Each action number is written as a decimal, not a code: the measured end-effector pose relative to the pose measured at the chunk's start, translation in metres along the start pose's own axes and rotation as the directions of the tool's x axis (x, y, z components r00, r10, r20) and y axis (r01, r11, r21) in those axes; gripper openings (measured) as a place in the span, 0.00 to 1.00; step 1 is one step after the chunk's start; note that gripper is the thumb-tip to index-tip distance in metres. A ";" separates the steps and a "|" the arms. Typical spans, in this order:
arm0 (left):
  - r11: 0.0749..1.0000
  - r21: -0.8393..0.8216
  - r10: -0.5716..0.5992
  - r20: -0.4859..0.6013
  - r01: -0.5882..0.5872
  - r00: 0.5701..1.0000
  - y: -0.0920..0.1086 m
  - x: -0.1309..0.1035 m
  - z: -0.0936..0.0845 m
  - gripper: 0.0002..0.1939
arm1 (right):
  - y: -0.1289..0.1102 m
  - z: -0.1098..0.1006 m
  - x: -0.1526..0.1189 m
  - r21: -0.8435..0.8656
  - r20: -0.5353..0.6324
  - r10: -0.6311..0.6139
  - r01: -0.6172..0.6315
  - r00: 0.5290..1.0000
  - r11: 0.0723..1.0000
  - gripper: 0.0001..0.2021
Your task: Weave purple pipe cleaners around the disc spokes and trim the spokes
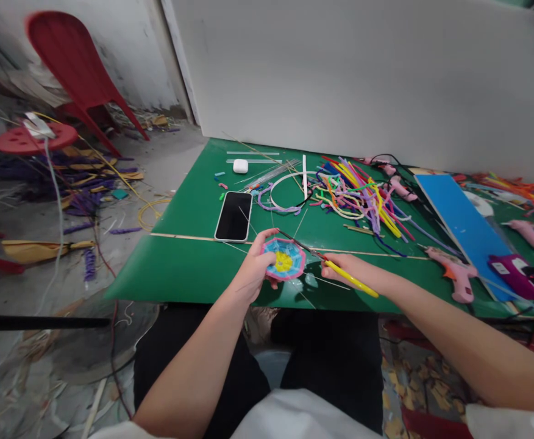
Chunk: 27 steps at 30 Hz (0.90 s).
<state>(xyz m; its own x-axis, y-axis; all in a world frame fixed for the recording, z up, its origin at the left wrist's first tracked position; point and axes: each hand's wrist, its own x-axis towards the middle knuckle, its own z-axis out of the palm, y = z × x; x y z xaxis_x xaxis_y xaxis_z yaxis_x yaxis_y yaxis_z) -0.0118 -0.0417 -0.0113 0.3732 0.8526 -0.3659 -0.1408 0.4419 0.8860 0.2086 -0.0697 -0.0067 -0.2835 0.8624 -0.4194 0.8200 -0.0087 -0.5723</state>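
My left hand (pixel 261 259) grips a small many-sided disc (pixel 289 250) with a yellow middle, a blue ring and a pink rim, its thumb lying on the face. Thin wire-like spokes stick out around the disc, over the table. In my right hand (pixel 340 266) is a long slim tool (pixel 350 279) with a yellow handle, a bit of red and a narrow dark front part; whether it is scissors or pliers I cannot tell. Its dark tip reaches the left fingers at the disc's upper edge. Just left of the hands lies a phone (pixel 233 217).
On the green table (pixel 180 268) lie a pile of coloured pipe cleaners (pixel 363 195), a white case (pixel 240 166), clear sticks and a blue board (pixel 463 231). Pink glue guns (pixel 456 271) with cords are at the right. A red chair (pixel 72 61) and stool (pixel 33 139) stand left.
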 end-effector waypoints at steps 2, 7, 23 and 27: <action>1.000 -0.003 0.002 0.009 -0.002 1.000 0.000 0.000 0.000 0.32 | 0.001 0.000 0.000 0.014 0.002 -0.009 0.009 1.000 1.000 0.21; 1.000 0.007 -0.002 0.010 0.002 1.000 -0.001 0.000 0.000 0.32 | 0.001 0.000 0.001 0.017 0.001 -0.007 0.007 1.000 1.000 0.21; 0.999 0.033 -0.008 0.020 0.007 1.000 -0.001 0.002 0.000 0.32 | -0.010 -0.004 -0.001 -0.032 0.036 0.012 -0.011 0.999 0.999 0.24; 0.998 0.057 -0.013 0.038 0.011 0.999 0.000 0.002 -0.001 0.33 | -0.009 -0.004 -0.001 -0.036 0.044 0.003 -0.001 0.999 0.999 0.24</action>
<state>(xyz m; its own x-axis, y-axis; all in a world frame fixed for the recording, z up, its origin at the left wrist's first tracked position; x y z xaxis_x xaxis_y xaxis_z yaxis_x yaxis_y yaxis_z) -0.0120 -0.0401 -0.0127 0.4099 0.8354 -0.3661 -0.0847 0.4345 0.8967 0.2036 -0.0686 0.0011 -0.3027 0.8393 -0.4516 0.8376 0.0081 -0.5463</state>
